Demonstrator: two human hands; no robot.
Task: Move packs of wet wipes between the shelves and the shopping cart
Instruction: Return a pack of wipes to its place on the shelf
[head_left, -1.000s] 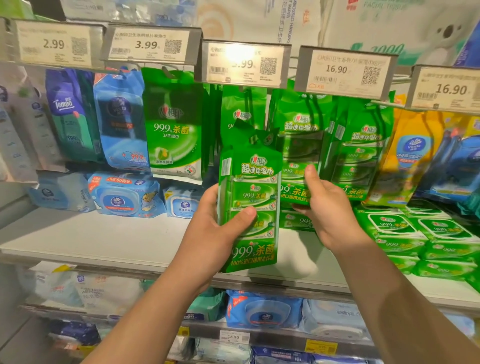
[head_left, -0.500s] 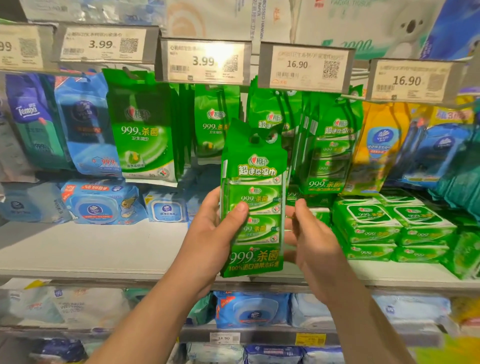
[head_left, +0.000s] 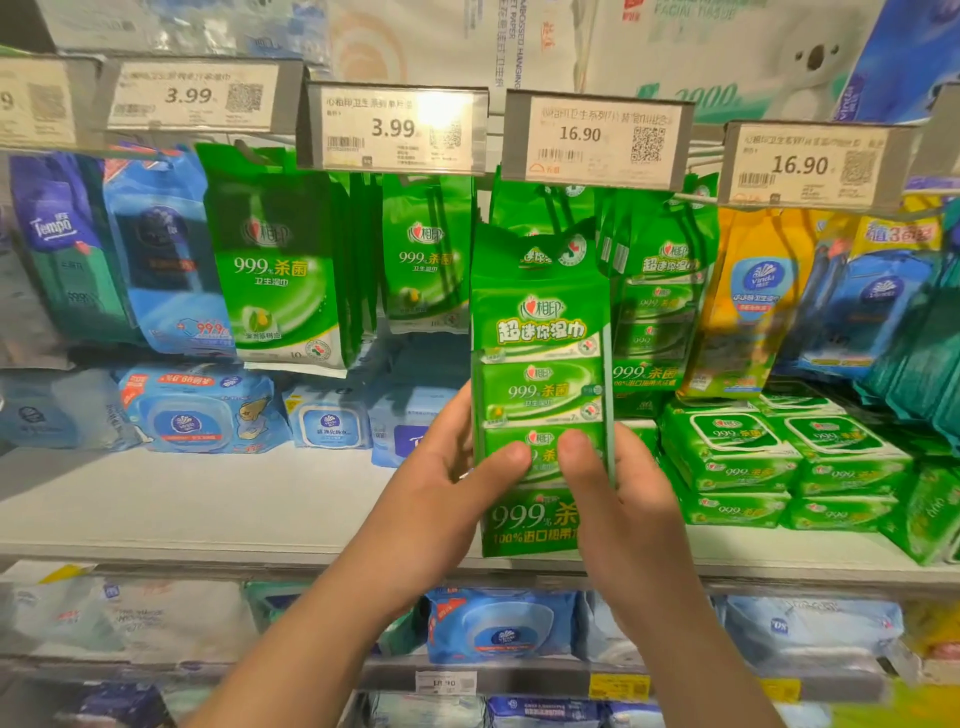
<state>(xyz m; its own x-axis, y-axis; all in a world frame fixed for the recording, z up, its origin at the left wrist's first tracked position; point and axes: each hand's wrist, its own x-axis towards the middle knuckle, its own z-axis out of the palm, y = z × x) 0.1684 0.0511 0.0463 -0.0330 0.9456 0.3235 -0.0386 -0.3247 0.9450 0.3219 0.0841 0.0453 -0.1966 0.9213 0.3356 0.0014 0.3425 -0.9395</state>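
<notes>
Head view: both hands grip one green multipack of wet wipes (head_left: 540, 374) upright before the hanging row, left hand (head_left: 436, 499) and right hand (head_left: 618, 499) pinching its lower half, thumbs in front, probably steadying it for the cart.

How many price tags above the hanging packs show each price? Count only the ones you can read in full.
3.99 tags: 2
16.90 tags: 2
Total: 4
The cut-off tag at the far left is not counted.
</notes>
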